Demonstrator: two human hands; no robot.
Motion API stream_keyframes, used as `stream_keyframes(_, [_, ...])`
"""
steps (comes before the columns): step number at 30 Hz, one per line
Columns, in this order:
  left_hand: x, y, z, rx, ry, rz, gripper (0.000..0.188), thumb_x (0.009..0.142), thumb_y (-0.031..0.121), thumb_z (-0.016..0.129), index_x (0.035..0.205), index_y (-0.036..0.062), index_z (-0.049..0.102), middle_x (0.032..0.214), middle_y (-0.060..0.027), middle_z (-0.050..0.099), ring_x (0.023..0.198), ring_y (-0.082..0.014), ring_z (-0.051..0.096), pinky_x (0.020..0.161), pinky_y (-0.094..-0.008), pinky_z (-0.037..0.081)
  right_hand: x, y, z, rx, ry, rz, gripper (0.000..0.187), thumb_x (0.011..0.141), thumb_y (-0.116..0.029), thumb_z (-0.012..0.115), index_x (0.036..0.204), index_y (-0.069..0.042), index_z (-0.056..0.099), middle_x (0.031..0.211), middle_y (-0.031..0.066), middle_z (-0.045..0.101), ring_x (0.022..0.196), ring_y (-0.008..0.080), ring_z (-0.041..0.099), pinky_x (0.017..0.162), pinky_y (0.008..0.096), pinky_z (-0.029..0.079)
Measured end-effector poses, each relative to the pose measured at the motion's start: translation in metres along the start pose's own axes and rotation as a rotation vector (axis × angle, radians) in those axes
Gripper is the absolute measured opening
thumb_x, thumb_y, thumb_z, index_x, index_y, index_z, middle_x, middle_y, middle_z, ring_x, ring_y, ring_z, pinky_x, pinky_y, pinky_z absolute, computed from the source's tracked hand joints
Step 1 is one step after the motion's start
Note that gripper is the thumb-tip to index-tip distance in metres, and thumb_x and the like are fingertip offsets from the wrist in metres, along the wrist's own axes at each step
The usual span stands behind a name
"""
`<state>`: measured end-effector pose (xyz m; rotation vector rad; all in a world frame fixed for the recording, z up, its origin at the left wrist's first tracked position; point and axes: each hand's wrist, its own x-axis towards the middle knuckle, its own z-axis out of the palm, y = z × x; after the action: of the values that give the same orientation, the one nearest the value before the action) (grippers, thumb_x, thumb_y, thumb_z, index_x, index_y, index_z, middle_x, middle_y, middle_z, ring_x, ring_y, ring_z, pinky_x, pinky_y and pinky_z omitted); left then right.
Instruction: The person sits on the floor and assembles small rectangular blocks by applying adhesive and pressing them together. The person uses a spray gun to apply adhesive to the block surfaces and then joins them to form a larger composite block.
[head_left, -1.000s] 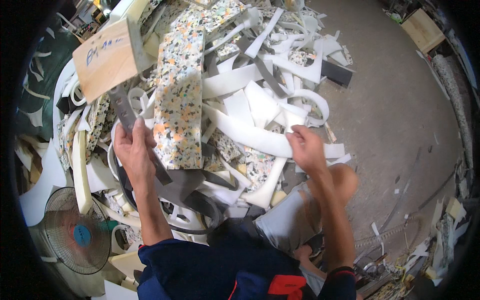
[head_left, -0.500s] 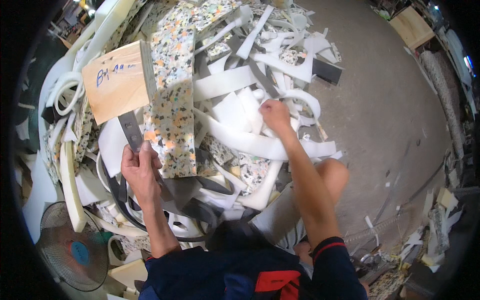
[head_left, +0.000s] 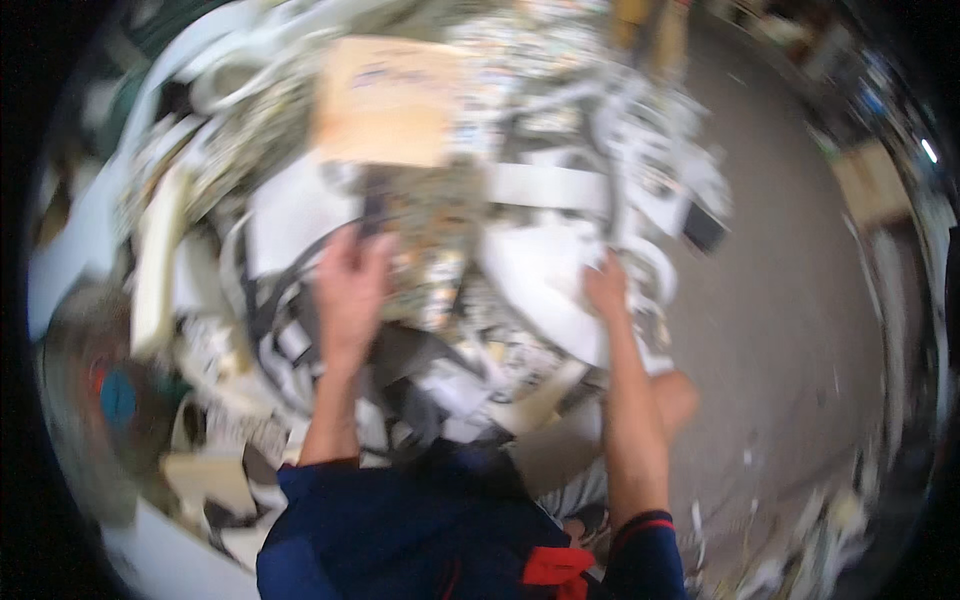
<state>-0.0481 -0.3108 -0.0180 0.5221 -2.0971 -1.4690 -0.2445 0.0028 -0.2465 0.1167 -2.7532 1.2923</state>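
Everything is smeared by motion. My left hand is closed around the lower end of a dark grey flat strip. The strip runs up to a pale plywood block with blue handwriting, beside a slab of multicoloured speckled foam. My right hand has its fingers bent closed at the right edge of a broad white foam piece; blur hides the exact grip. A white foam strip lies farther off, above that piece.
A heap of foam offcuts spreads around both hands. A fan stands at the left, with a cream foam bar near it. Grey floor runs along the right, with a brown box at its far edge.
The view has shifted, so the plywood block and heap sit farther right in it. My right hand has moved nearer to me, along the white foam. My left hand stays at the strip.
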Motion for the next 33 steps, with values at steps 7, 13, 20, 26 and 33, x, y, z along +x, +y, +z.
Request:
stream_keyframes(7, [-0.070,-0.006,0.028,-0.204,-0.258,-0.172,0.030,0.093,0.013,0.070,0.118,-0.0014,0.063,0.088,-0.0046,0.069,0.071,-0.0063,0.059,0.062,-0.0233,0.049,-0.035,-0.036,0.017,-0.068,-0.172,0.083,0.036,0.075,-0.029,0.079,0.092,0.002,0.071,0.093,0.0201,0.073,0.086,0.0311,0.070,0.077,0.0403,0.053])
stream_keyframes(13, [-0.080,0.015,0.061,-0.366,-0.442,-0.288,0.032,0.094,0.014,0.071,0.120,-0.0017,0.061,0.086,-0.0030,0.067,0.067,-0.0060,0.058,0.059,-0.0223,0.049,-0.056,-0.070,0.018,0.106,-0.001,-0.268,0.017,0.076,-0.013,0.072,0.083,-0.001,0.062,0.071,0.0173,0.064,0.063,0.0325,0.063,0.061,0.0421,0.049])
stream_keyframes(20, [-0.040,0.010,0.017,-0.225,-0.103,-0.032,0.015,0.101,0.020,0.060,0.101,0.0056,0.058,0.075,0.0006,0.058,0.059,-0.0061,0.053,0.051,-0.0202,0.042,-0.065,-0.044,-0.030,0.503,0.339,0.158,0.013,0.078,-0.011,0.063,0.081,0.000,0.058,0.075,0.0077,0.058,0.075,0.0190,0.054,0.074,0.0350,0.047])
stream_keyframes(26, [-0.033,0.014,0.016,-0.444,-0.086,-0.156,0.015,0.102,0.017,0.059,0.108,0.0030,0.058,0.078,-0.0010,0.055,0.062,-0.0084,0.050,0.052,-0.0214,0.044,-0.081,-0.060,-0.053,1.399,0.329,0.230,0.014,0.082,0.002,0.065,0.077,-0.007,0.055,0.076,-0.0003,0.057,0.068,0.0074,0.049,0.064,0.0222,0.042])
stream_keyframes(33, [-0.035,0.012,0.024,-0.458,-0.103,-0.125,0.016,0.100,0.019,0.065,0.104,0.0043,0.059,0.075,-0.0016,0.057,0.058,-0.0083,0.052,0.051,-0.0205,0.044,-0.087,-0.055,-0.061,0.769,0.654,0.134,0.009,0.085,0.001,0.065,0.086,-0.003,0.057,0.086,0.0049,0.059,0.071,0.0114,0.054,0.068,0.0242,0.048])
